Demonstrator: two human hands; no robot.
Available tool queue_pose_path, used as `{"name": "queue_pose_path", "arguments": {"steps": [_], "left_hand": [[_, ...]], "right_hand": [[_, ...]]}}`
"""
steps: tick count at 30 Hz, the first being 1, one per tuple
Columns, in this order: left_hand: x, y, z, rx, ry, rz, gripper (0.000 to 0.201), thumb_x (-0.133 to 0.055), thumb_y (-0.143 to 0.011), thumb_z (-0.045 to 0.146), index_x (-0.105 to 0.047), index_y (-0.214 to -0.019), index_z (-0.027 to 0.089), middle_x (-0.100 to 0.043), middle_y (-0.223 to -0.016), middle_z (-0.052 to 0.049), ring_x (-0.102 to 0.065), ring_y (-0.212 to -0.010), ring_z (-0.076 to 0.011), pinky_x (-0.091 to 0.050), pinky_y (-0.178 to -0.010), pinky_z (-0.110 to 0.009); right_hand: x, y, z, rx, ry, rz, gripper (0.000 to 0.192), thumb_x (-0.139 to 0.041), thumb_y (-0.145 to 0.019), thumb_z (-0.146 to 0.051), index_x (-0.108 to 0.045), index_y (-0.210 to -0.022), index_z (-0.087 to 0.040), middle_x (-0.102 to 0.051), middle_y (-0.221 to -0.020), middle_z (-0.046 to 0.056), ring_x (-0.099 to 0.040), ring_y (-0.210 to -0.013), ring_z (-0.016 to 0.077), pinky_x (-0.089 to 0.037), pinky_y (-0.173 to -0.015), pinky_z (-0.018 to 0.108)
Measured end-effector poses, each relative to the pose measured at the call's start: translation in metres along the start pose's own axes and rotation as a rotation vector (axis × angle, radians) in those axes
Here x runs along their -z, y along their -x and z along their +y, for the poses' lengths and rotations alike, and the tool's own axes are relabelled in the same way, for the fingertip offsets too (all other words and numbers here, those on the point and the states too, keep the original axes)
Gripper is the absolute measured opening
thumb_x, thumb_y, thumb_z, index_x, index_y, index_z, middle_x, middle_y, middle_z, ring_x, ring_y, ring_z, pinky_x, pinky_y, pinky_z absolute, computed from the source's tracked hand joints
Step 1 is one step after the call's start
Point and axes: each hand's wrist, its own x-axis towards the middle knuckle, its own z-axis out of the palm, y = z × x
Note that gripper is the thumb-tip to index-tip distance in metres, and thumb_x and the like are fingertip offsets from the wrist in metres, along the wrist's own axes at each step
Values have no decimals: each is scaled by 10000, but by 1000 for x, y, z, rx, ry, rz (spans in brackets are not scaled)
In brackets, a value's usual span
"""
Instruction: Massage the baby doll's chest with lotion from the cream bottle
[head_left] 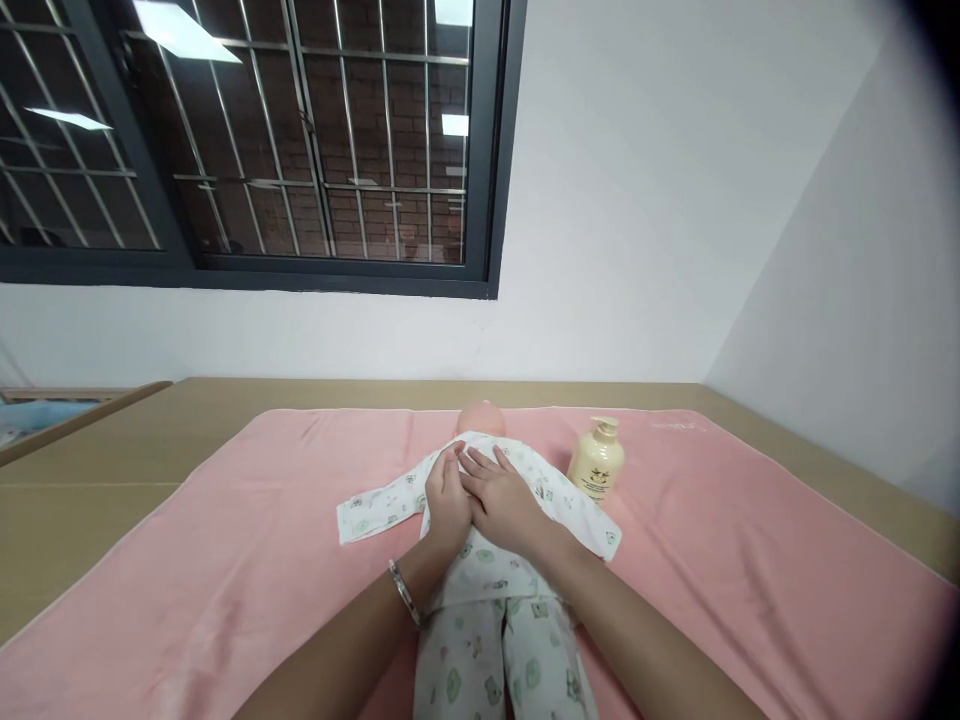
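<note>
A baby doll [481,417] in a white printed sleepsuit [491,590] lies on its back on a pink towel [225,560], head pointing away from me. Both my hands rest flat on the doll's chest. My left hand [447,500] wears a silver bracelet at the wrist and lies on the doll's left side of the chest as I see it. My right hand [501,497] lies beside it and partly over it, fingers spread toward the collar. Neither hand grips anything.
A cream pump bottle [598,460] stands upright on the towel just right of the doll's shoulder. The towel covers a tan tabletop [90,470]. White walls and a barred window [247,140] are behind.
</note>
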Motion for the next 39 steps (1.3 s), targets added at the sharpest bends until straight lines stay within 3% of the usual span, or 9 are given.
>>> {"name": "queue_pose_path", "arguments": {"steps": [4,10,13,18,23,27,31,34,39], "left_hand": [[2,1,-1,-30,-39,-21,375,-382,-950,391,-655,-1076,167,-670,-1172,-107,-585,-1148,-232,-408,-1047,-389],[2,2,-1,-50,-79,-38,379,-371,-960,397,-650,-1092,177,-651,-1212,-100,-556,-1187,-229,-380,-1071,-392],[2,2,-2,-34,-61,-42,364,-394,-946,393,-658,-1065,172,-664,-1187,-98,-569,-1172,-231,-388,-1065,-384],[3,-1,-8,-30,-55,-82,333,-456,-912,385,-674,-1060,180,-678,-1171,-93,-590,-1148,-239,-411,-1046,-393],[3,-1,-11,-86,-101,-95,317,-469,-909,334,-667,-1111,192,-659,-1224,-89,-570,-1184,-242,-392,-1068,-406],[2,1,-9,-77,-123,-86,316,-465,-913,321,-662,-1119,184,-648,-1241,-96,-556,-1200,-244,-385,-1079,-415],[3,0,-7,-45,-91,-85,307,-477,-900,320,-670,-1096,183,-657,-1226,-97,-569,-1185,-249,-396,-1070,-418],[4,0,-8,-73,-107,-108,315,-460,-905,321,-666,-1094,177,-663,-1205,-102,-581,-1161,-246,-405,-1059,-418],[4,-2,-16,-150,-251,-123,334,-459,-897,275,-621,-1172,176,-617,-1278,-103,-531,-1229,-243,-371,-1097,-432]], "right_hand": [[3,-5,21,-112,-67,0,443,-395,-971,-343,-466,-1404,-281,-392,-1510,13,-244,-1436,213,-143,-1169,471],[-1,-2,12,-495,82,68,565,-307,-991,-388,-440,-1394,-16,-440,-1435,237,-371,-1364,307,-276,-1111,447],[-2,3,-8,-387,150,38,568,-353,-967,-338,-414,-1407,16,-401,-1454,259,-316,-1389,343,-237,-1125,477],[2,2,-1,12,-6,-16,497,-396,-940,-222,-428,-1434,-256,-474,-1454,37,-278,-1420,216,-136,-1173,459],[1,-6,30,-270,-44,65,480,-327,-997,-359,-440,-1424,-172,-404,-1498,94,-314,-1405,228,-206,-1152,428],[-3,-3,12,-498,101,72,557,-299,-997,-368,-412,-1412,-14,-433,-1445,227,-359,-1375,290,-255,-1125,428],[-5,2,-16,-349,188,-11,576,-428,-931,-259,-369,-1433,18,-358,-1481,259,-262,-1416,340,-186,-1150,470],[-2,1,-9,-162,92,-25,533,-434,-929,-236,-399,-1449,-123,-363,-1514,139,-229,-1436,281,-137,-1170,467],[-4,-4,29,-315,-70,79,490,-340,-992,-382,-442,-1426,-180,-371,-1518,91,-282,-1418,237,-193,-1157,430]]}}
